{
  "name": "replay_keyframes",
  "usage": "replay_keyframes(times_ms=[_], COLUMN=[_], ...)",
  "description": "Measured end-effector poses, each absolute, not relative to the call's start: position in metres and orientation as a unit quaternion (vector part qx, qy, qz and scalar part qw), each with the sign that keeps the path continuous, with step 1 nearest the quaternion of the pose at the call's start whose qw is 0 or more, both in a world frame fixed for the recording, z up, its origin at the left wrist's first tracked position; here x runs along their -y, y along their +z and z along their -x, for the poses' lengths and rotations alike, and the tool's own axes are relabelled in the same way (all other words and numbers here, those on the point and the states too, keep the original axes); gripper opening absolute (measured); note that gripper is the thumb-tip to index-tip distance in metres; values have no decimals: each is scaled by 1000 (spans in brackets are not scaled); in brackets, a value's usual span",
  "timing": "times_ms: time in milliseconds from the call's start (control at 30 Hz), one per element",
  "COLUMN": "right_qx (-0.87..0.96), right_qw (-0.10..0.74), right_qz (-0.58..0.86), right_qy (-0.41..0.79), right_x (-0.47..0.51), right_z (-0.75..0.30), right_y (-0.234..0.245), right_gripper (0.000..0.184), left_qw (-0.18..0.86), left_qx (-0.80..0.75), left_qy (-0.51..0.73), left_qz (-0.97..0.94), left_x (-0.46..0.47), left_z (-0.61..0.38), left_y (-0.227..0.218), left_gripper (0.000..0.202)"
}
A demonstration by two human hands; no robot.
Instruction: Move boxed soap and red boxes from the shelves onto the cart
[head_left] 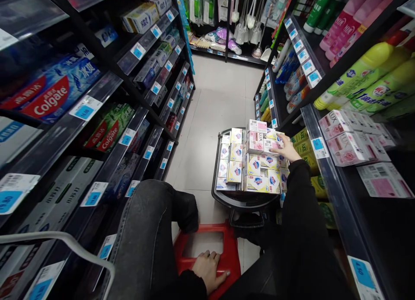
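Right hand open, fingers spread on the pink soap box topping the stack at the cart's far right corner. Left hand flat on red stool, empty. Best pinched by its sides and lifted straight.

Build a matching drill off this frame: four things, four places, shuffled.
Things
1. left hand
2. right hand
3. Colgate boxes
4. yellow-green bottles

Places
A. in the right-hand rack
B. flat on the red stool
C. in the left-hand rack
D. on the pink soap boxes topping the stack

Pairs: 1-B, 2-D, 3-C, 4-A
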State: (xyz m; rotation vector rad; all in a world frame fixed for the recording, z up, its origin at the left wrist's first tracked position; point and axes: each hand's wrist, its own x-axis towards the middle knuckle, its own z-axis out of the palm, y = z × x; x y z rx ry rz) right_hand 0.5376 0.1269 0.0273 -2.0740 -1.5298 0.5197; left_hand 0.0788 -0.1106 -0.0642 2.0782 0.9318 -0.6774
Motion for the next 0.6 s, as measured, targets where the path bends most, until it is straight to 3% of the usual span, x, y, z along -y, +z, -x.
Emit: replay_keyframes(times_ms=[167,400,600], right_qx=[579,497,508], right_qw=[263,102,88], right_qz=[765,855,851], right_qy=[103,110,103], right_x=[-176,-230,-222], right_z=[-494,-432,-428], right_y=[58,61,42], right_gripper=[72,91,82], left_qw=[370,381,390], left_qx=[-366,-379,-377], left_qy=[-266,-259,-248], left_qz=[-812,-803,-802], left_x=[111,110,107], left_z=[-80,-81,-81], left_y=[-65,-59,-53], left_gripper=[77,76,80])
